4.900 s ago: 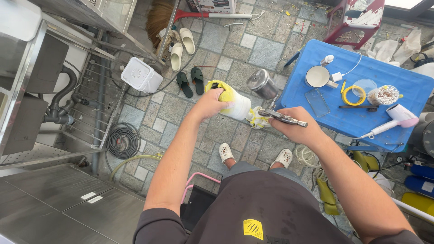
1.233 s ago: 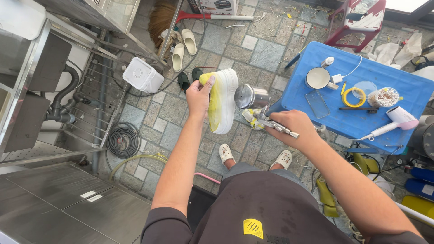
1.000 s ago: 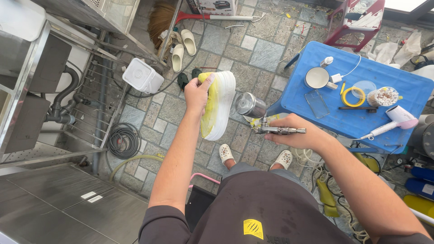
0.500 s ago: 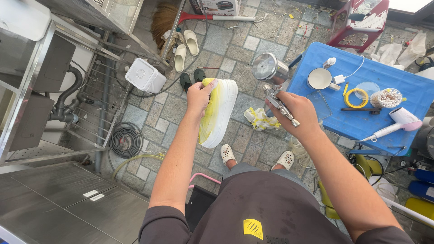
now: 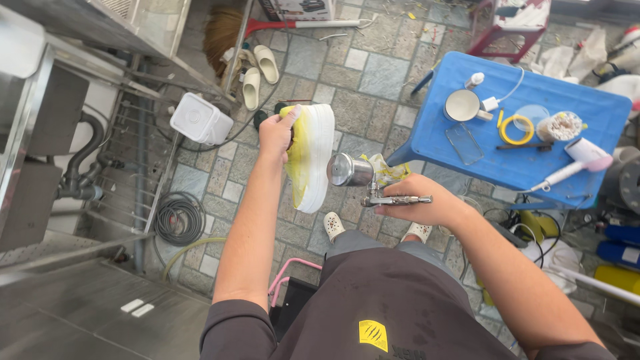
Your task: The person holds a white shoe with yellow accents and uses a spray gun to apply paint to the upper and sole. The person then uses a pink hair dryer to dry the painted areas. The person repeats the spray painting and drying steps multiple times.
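left hand [image 5: 277,133] gripping shoe [image 5: 310,157], airbrush cup [image 5: 343,169] closed

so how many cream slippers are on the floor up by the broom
2, side by side left of the broom: one cream slipper nearer the red handle, the other just below-left. More may be hidden.

Sneaker [image 5: 310,157] and airbrush [image 5: 373,183] in hands

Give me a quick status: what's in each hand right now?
Left hand grips a white-and-yellow shoe, sole facing right. Right hand holds a metal airbrush, cup toward the shoe. Nothing between them.
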